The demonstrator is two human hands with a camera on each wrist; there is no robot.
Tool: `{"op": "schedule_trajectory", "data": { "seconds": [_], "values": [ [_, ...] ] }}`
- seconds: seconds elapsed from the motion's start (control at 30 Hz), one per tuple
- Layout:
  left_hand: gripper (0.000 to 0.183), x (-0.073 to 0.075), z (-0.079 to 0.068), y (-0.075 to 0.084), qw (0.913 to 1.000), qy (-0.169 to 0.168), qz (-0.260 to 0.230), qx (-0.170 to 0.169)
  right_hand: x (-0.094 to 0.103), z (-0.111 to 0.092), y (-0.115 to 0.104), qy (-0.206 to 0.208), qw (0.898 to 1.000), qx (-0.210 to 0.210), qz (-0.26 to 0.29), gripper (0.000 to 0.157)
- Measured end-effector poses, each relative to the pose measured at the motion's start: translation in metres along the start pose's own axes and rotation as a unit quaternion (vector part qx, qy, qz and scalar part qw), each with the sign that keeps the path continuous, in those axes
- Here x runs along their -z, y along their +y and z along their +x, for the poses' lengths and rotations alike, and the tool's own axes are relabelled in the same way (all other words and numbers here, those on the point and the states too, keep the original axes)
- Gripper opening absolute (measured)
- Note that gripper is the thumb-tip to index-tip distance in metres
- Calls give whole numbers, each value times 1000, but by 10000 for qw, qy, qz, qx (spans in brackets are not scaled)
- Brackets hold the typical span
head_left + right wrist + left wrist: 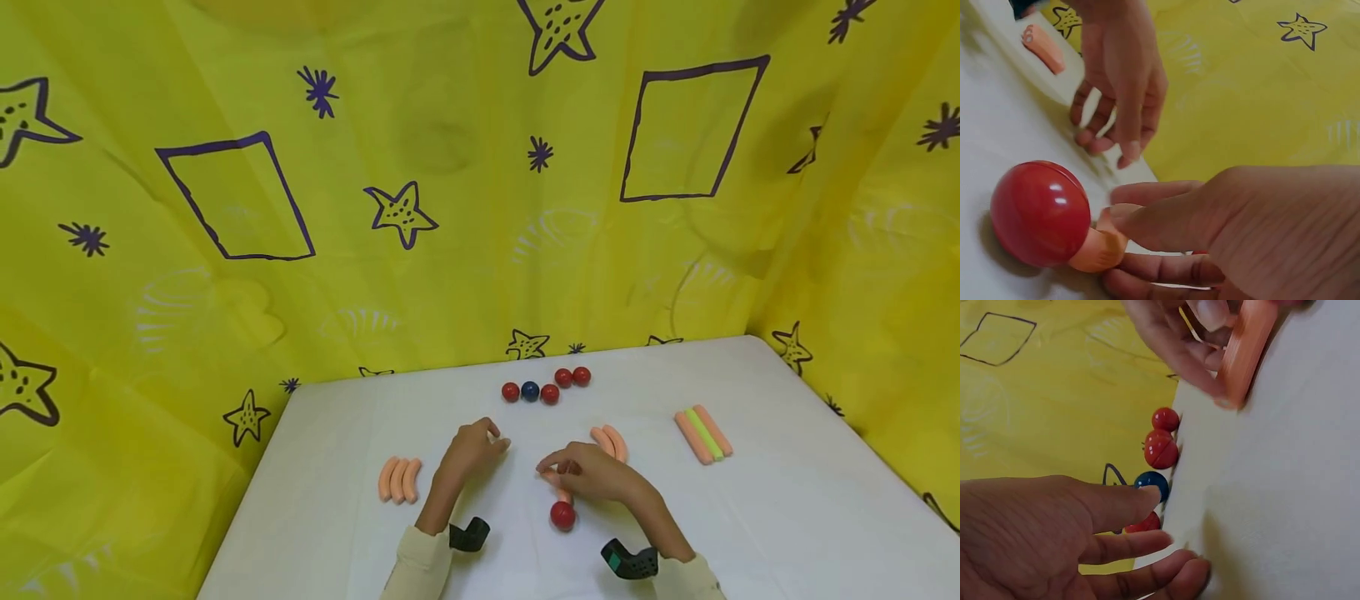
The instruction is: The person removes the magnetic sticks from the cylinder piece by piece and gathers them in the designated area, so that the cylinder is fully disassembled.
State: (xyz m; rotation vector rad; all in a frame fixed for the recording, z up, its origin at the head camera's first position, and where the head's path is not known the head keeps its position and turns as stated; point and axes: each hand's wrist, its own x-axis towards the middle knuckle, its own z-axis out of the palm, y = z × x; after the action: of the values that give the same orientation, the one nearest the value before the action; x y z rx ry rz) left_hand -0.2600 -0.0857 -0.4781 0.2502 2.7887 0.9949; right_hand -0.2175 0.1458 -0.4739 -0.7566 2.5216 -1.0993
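My right hand (596, 472) pinches a curved peach piece (1099, 250) between thumb and fingers, low over the white table. One end of that piece meets a red ball (562, 516), which sits on the table on the near side of the hand. In the right wrist view the thumb (1141, 219) lies against the piece's upper end. Across from it, my left hand (468, 452) hovers with relaxed fingers and holds nothing. Three curved peach pieces (400, 481) lie side by side to its left. Two more curved pieces (610, 443) lie just beyond the right hand, partly hidden by it.
At the back of the white table (337, 433) stands a row of red balls (550, 393) with one blue ball (530, 391) among them. To the right lie two straight peach sticks with a green stick (703, 433) between them. A yellow patterned cloth (465, 283) hangs behind.
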Motion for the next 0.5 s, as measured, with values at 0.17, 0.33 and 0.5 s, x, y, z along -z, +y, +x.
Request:
{"op": "schedule_trajectory", "data": {
  "seconds": [0.17,0.33,0.5],
  "values": [
    [19,3,-27,2,9977,-552,-225,-336,1,-4,-1,-354,9991,-97,196,15],
    [19,10,-37,9,9944,-804,-277,-621,1,-3,1,-128,9998,48,121,17],
    [25,11,-37,11,9921,-781,-185,-961,0,-2,3,98,9999,49,101,27]
  ]
}}
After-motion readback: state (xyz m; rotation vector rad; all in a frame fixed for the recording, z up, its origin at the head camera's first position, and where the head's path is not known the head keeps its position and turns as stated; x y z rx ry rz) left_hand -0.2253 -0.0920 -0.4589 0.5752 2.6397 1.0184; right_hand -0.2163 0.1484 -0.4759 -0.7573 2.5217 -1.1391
